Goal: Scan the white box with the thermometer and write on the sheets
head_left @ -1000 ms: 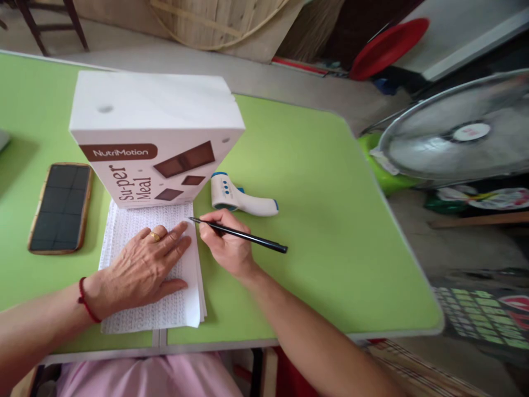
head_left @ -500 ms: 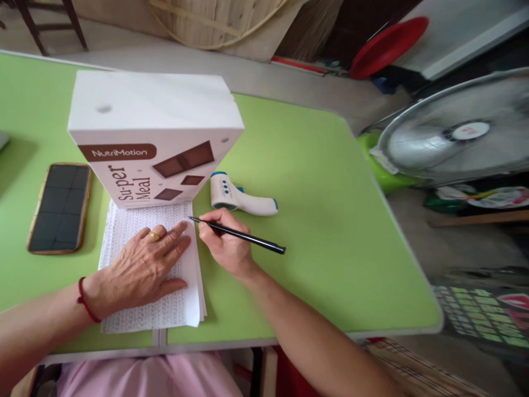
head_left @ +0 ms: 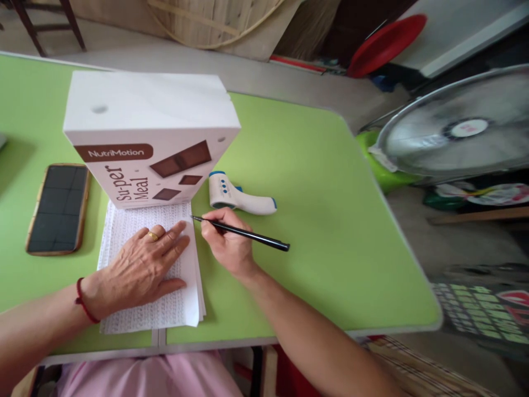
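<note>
My left hand point(head_left: 151, 262) lies flat with fingers spread on a small stack of paper sheets point(head_left: 188, 306). Dense rows of handwriting cover the top sheet. A black pen point(head_left: 256, 237) is pinched in my right hand point(head_left: 229, 245), its tip at the sheet's upper right edge; I cannot tell whether it touches. A tall white box point(head_left: 165, 165) with brown pictures stands upright over the far end of the paper, hiding that part. Just beyond my right hand is a white and blue infrared thermometer point(head_left: 242, 198), lying on its side.
A phone point(head_left: 58, 208) in a tan case lies left of the paper on the green table point(head_left: 322, 231). Past the table's right edge stand a fan point(head_left: 463, 129) and a printed bag point(head_left: 481, 309). A red round basin point(head_left: 388, 44) leans farther back.
My right hand and the pen have shifted slightly right, so the tip has moved from near my left fingertips to the paper's edge. My left hand stays put on the sheets.
</note>
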`<state>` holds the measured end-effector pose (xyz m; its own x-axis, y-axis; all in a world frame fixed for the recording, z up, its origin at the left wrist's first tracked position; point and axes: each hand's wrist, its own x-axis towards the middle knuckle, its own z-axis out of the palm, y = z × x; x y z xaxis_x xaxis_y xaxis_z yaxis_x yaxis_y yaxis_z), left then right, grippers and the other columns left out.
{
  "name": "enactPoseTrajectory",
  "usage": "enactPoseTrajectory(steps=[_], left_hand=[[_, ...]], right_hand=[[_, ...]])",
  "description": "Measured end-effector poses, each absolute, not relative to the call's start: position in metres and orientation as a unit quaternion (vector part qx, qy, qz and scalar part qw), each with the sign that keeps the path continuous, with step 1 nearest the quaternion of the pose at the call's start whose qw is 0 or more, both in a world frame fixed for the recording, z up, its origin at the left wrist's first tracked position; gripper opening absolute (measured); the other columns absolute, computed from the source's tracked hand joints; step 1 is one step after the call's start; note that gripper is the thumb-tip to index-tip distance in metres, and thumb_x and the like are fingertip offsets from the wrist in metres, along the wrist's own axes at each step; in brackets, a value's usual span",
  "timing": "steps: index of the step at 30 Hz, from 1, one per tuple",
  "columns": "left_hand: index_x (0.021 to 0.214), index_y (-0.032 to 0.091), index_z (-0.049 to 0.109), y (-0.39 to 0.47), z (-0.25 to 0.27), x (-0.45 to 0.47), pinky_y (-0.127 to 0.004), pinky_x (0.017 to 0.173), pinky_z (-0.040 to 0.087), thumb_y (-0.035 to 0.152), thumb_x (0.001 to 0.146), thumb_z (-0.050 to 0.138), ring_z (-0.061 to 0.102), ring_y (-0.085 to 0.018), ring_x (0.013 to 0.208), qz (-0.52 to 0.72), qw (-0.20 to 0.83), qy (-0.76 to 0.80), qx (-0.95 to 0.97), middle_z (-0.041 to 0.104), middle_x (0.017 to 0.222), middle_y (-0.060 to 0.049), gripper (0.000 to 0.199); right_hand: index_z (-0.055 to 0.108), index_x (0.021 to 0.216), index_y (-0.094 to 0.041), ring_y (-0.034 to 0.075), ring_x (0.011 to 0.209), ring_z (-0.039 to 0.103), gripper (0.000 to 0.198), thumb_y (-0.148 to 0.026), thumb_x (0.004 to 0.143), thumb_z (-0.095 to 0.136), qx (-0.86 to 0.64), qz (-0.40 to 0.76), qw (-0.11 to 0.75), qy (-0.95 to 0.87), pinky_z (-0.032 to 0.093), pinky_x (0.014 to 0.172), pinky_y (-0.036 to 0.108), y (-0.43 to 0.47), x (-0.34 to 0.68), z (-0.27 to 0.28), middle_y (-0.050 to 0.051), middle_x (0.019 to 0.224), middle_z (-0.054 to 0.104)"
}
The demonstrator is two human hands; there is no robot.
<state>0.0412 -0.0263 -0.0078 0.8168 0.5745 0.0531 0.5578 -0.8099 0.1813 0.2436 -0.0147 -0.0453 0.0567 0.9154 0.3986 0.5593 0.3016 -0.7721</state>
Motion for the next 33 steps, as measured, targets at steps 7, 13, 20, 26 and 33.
enactPoseTrajectory(steps=[7, 13, 20, 26, 33], left_hand=[[0.131, 0.008, 0.050, -0.0263, -0.0084, 0.0404, -0.045, 0.082, 0.048, 0.046, 0.088, 0.062, 0.051, -0.031, 0.103, 0.056, 0.074, 0.297, 0.950, 0.042, 0.147, -0.018, 0.059], [0.130, 0.008, 0.051, -0.0256, -0.0092, 0.0406, -0.044, 0.081, 0.048, 0.046, 0.088, 0.061, 0.051, -0.031, 0.103, 0.055, 0.075, 0.294, 0.951, 0.042, 0.147, -0.017, 0.058], [0.130, 0.008, 0.051, -0.0253, -0.0085, 0.0407, -0.044, 0.082, 0.047, 0.046, 0.088, 0.060, 0.051, -0.031, 0.103, 0.058, 0.076, 0.296, 0.950, 0.041, 0.148, -0.017, 0.058], [0.132, 0.008, 0.050, -0.0248, -0.0088, 0.0416, -0.045, 0.082, 0.047, 0.046, 0.088, 0.061, 0.051, -0.031, 0.104, 0.052, 0.076, 0.298, 0.950, 0.040, 0.148, -0.017, 0.059], [0.133, 0.008, 0.050, -0.0259, -0.0087, 0.0411, -0.045, 0.082, 0.047, 0.047, 0.088, 0.061, 0.051, -0.031, 0.104, 0.050, 0.070, 0.296, 0.951, 0.040, 0.148, -0.017, 0.060]], right_hand=[[0.056, 0.076, -0.020, 0.009, 0.049, 0.054, 0.005, -0.020, 0.080, 0.054, -0.547, 0.167, 0.461, -0.678, 0.045, 0.049, 0.021, -0.0143, 0.2430, -0.0426, -0.003, 0.060, 0.062], [0.055, 0.073, -0.020, 0.009, 0.047, 0.052, 0.005, -0.020, 0.078, 0.055, -0.548, 0.183, 0.464, -0.672, 0.043, 0.047, 0.021, -0.0142, 0.2438, -0.0421, -0.004, 0.057, 0.060], [0.057, 0.077, -0.020, 0.008, 0.044, 0.049, 0.004, -0.022, 0.080, 0.055, -0.551, 0.203, 0.482, -0.651, 0.040, 0.044, 0.020, -0.0154, 0.2442, -0.0435, -0.005, 0.057, 0.058], [0.057, 0.076, -0.020, 0.008, 0.046, 0.050, 0.005, -0.021, 0.081, 0.056, -0.545, 0.196, 0.468, -0.668, 0.041, 0.045, 0.020, -0.0148, 0.2431, -0.0426, -0.005, 0.058, 0.059], [0.057, 0.076, -0.021, 0.009, 0.049, 0.055, 0.006, -0.021, 0.081, 0.055, -0.548, 0.162, 0.453, -0.684, 0.047, 0.050, 0.021, -0.0139, 0.2420, -0.0427, -0.003, 0.060, 0.063]])
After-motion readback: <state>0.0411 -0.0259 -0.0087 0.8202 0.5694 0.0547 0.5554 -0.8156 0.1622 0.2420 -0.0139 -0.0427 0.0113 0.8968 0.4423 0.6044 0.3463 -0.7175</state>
